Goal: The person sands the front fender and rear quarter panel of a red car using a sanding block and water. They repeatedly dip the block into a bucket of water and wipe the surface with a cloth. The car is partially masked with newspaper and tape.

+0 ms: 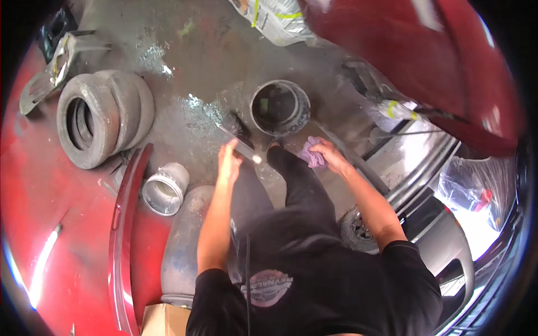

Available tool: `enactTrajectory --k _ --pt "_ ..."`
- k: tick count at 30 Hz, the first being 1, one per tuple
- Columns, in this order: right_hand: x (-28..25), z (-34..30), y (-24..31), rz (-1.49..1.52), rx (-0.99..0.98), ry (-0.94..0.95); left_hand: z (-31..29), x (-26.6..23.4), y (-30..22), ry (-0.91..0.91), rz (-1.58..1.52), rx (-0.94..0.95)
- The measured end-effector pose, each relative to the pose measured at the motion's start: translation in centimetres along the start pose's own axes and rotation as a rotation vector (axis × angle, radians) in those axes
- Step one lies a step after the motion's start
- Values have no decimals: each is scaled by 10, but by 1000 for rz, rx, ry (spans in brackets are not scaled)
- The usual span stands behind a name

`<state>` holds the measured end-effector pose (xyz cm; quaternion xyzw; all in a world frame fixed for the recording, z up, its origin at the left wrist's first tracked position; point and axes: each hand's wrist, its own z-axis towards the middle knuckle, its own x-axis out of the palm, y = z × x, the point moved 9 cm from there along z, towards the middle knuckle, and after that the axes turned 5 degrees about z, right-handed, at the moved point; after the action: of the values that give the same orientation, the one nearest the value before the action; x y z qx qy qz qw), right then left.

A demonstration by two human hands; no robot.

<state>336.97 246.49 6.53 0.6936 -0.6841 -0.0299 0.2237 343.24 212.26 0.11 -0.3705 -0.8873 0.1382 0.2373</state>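
My left hand [228,162] is closed on one side of a flat, narrow grey strip [244,148] with a pale end; I cannot make out its exact kind. In my right hand [330,155] is a crumpled purple cloth [311,152], gripped in the fingers. Both hands are held out in front of my legs, apart from each other. Just beyond them on the floor stands a round bucket [256,112] with dark contents, touched by neither hand.
Worn tyres [89,120] stand at the left, near a whitish bucket [168,190], a grey cylinder [188,241] and a narrow red trim panel [126,235]. A red car panel [409,56] overhangs the upper right. A small wheel [357,231] lies by my right arm. Wet patches mark the floor.
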Motion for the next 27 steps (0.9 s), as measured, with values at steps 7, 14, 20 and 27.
enactTrajectory --k 7,14,20,27 --pt "-79 243 -26 -682 -207 -234 182 -40 136 -68 68 -225" --pt "-97 440 -63 -1336 -283 -280 270 -47 164 -64 -170 -191" --pt "-160 526 -66 -1219 -369 -568 272 -5 104 -46 -2 -71" --pt "-103 544 -84 -1480 66 -1 296 30 26 -91 356 44"
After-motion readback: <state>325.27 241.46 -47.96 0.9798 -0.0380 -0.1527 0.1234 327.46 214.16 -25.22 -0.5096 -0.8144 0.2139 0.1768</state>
